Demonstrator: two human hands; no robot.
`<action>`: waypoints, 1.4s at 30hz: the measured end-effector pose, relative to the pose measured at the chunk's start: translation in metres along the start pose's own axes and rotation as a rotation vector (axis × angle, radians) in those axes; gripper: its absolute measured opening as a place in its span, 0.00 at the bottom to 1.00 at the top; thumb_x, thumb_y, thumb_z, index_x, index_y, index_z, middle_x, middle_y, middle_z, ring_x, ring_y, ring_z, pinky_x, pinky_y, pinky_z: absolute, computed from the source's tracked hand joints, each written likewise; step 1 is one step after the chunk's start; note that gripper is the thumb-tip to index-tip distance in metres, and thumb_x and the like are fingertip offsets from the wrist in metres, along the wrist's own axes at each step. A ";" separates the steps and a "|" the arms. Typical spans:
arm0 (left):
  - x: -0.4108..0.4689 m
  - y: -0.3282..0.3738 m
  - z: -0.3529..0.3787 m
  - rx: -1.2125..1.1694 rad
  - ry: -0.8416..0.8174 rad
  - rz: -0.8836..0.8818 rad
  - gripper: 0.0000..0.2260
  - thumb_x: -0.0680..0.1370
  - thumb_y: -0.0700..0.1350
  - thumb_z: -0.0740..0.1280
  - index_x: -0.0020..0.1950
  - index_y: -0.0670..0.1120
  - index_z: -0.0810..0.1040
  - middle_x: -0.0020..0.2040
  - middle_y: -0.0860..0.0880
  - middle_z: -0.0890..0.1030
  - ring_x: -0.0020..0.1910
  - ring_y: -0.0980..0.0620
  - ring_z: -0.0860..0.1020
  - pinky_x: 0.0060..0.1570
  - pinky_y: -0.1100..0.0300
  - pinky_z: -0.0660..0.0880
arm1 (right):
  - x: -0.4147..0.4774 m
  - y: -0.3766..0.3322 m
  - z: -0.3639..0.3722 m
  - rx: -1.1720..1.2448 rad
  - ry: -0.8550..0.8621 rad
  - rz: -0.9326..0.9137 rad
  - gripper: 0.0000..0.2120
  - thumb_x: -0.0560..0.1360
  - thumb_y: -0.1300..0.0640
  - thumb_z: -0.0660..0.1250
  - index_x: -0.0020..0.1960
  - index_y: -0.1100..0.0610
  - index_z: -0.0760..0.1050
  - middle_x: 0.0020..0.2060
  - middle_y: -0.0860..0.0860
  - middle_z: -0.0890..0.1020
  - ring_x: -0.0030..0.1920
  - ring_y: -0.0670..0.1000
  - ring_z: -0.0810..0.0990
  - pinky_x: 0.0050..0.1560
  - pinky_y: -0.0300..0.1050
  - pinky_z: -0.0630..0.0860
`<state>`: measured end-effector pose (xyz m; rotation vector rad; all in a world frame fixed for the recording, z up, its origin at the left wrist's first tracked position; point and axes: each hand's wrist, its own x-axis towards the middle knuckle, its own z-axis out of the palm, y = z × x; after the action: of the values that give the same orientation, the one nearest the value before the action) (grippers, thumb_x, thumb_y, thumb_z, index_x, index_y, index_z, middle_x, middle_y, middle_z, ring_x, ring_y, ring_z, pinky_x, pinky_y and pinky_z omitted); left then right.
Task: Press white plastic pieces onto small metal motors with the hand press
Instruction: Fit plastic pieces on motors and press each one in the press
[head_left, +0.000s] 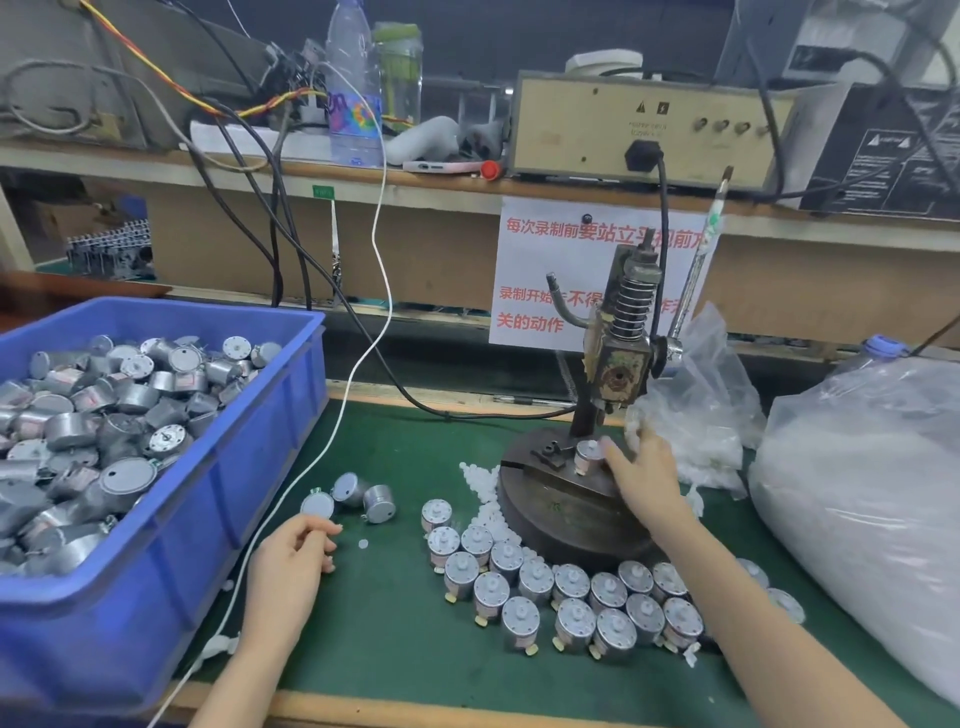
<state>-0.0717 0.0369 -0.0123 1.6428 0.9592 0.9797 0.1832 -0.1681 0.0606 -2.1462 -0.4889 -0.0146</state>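
Observation:
The hand press (618, 358) stands on a round dark base (561, 509) at centre right. A small metal motor (588, 457) with a white plastic piece on top sits on the base under the ram. My right hand (641, 480) reaches onto the base, its fingertips touching that motor. My left hand (293, 558) rests on the green mat with loosely curled fingers, just below three loose motors (353, 499). Several motors with white pieces fitted (566, 597) stand in rows in front of the base. Loose white pieces (485, 496) lie left of the base.
A blue bin (249, 431) full of motors fills the left. Clear bags of white pieces (878, 483) sit at right and behind the press (696, 395). The press lever (696, 265) rises to the upper right. A white cable (332, 431) crosses the mat. A shelf with equipment runs behind.

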 end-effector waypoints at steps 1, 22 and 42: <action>0.000 0.000 0.000 0.002 0.004 0.002 0.13 0.74 0.31 0.58 0.37 0.43 0.78 0.34 0.45 0.76 0.31 0.47 0.74 0.30 0.71 0.69 | 0.004 -0.008 -0.007 0.177 0.048 0.098 0.29 0.78 0.59 0.60 0.76 0.58 0.52 0.72 0.58 0.62 0.66 0.58 0.66 0.58 0.48 0.66; 0.000 -0.002 0.002 0.030 -0.023 0.016 0.13 0.74 0.29 0.58 0.37 0.42 0.79 0.34 0.42 0.77 0.31 0.45 0.73 0.29 0.71 0.68 | 0.019 -0.081 -0.058 0.845 0.303 -0.119 0.07 0.79 0.58 0.59 0.43 0.49 0.69 0.38 0.44 0.76 0.36 0.35 0.76 0.36 0.29 0.71; -0.009 0.017 0.019 0.318 0.048 0.112 0.10 0.74 0.36 0.63 0.41 0.50 0.77 0.38 0.51 0.76 0.36 0.50 0.73 0.36 0.56 0.68 | 0.026 -0.063 -0.046 0.611 0.410 -0.262 0.09 0.82 0.53 0.53 0.44 0.51 0.67 0.39 0.44 0.74 0.40 0.40 0.73 0.38 0.23 0.68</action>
<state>-0.0555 0.0182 -0.0013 1.9616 1.1092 0.9819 0.1926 -0.1638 0.1424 -1.4214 -0.4539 -0.3942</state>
